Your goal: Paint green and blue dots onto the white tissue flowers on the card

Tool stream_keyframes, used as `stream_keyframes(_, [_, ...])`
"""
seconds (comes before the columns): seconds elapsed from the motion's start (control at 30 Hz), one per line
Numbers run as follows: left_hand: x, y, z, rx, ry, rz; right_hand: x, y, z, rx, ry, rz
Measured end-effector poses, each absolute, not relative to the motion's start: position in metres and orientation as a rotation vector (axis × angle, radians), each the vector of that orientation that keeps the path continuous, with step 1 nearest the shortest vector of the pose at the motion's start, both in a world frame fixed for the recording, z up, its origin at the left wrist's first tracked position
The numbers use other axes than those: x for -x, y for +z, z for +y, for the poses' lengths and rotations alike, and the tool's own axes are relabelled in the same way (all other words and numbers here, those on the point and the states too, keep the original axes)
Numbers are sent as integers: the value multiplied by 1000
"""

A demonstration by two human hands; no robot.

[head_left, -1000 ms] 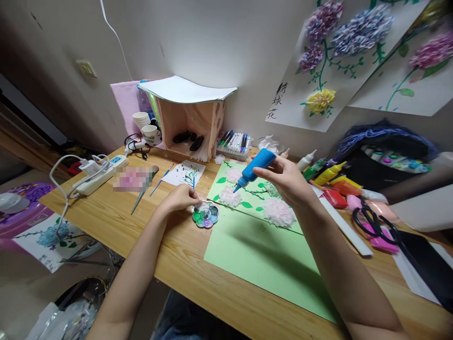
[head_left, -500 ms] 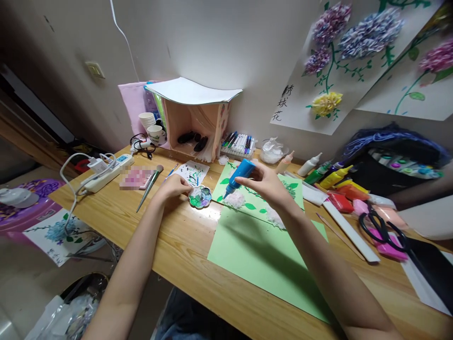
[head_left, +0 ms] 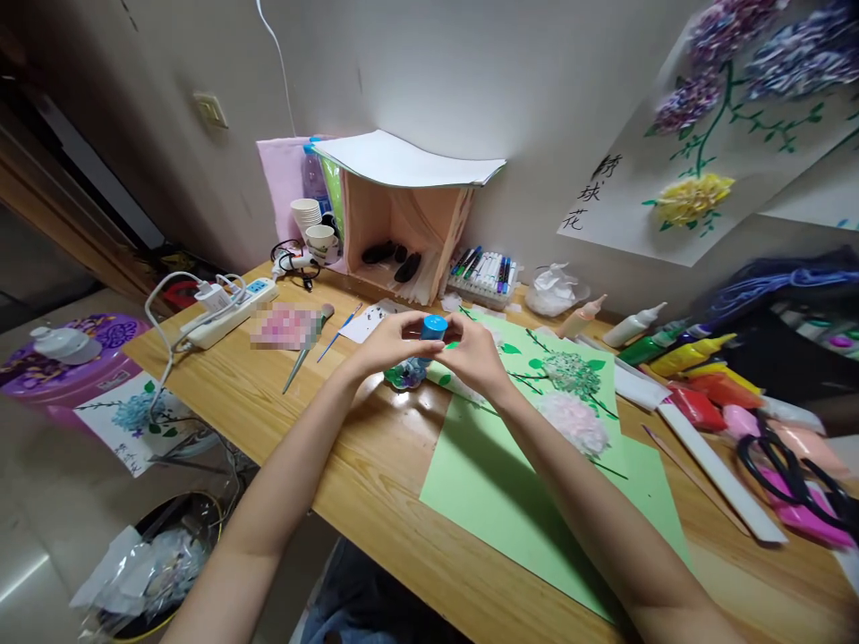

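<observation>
A blue paint bottle [head_left: 434, 328] is held base up between my two hands, above the flower-shaped palette [head_left: 406, 373]. The fingers of my left hand [head_left: 393, 343] close on it from the left, and my right hand [head_left: 473, 355] grips it from the right. Its nozzle is hidden behind my fingers. Beneath and beside my right forearm lies green paper with painted leaves and a fluffy pink flower [head_left: 574, 422]. A larger plain green sheet [head_left: 537, 510] extends towards the table's front edge.
A brush [head_left: 307, 349] and a thin blue brush [head_left: 339, 333] lie on the left. Behind are a pink box [head_left: 403, 224] and a marker tray [head_left: 483, 275]. Paint bottles [head_left: 634, 324], scissors [head_left: 792, 474] and a white strip [head_left: 721, 470] are on the right. A power strip [head_left: 232, 313] sits at the left edge.
My left hand has left the palette's edge and joined my right hand at the blue bottle. The bottle has moved from over the flower paper to above the palette. The view has shifted.
</observation>
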State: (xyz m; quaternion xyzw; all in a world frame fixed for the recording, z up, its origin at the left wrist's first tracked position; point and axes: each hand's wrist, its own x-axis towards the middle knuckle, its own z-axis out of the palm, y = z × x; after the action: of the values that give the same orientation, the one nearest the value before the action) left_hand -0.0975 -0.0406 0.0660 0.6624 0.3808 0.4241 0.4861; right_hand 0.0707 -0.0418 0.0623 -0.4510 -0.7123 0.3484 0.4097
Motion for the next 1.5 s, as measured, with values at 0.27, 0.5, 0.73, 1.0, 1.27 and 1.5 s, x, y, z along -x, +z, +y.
stream_keyframes(0.27, [89, 53, -43, -1414, 1202, 946, -69, 57, -36, 1170, 866, -1779])
stream_keyframes(0.5, [86, 51, -44, -1424, 1221, 974, -69, 56, -36, 1161, 870, -1738])
stream_keyframes(0.73, [86, 55, -46, -1437, 1214, 1026, -67, 50, -36, 1126, 1004, -1665])
stream_keyframes(1.0, [85, 54, -45, -1414, 1252, 1023, -68, 49, -34, 1101, 1038, -1639])
stream_keyframes(1.27, [92, 57, -40, -1472, 1215, 972, -70, 57, -33, 1060, 1097, -1661])
stream_keyframes(1.5, [87, 50, -41, -1406, 1304, 1071, -66, 58, -41, 1032, 948, -1791])
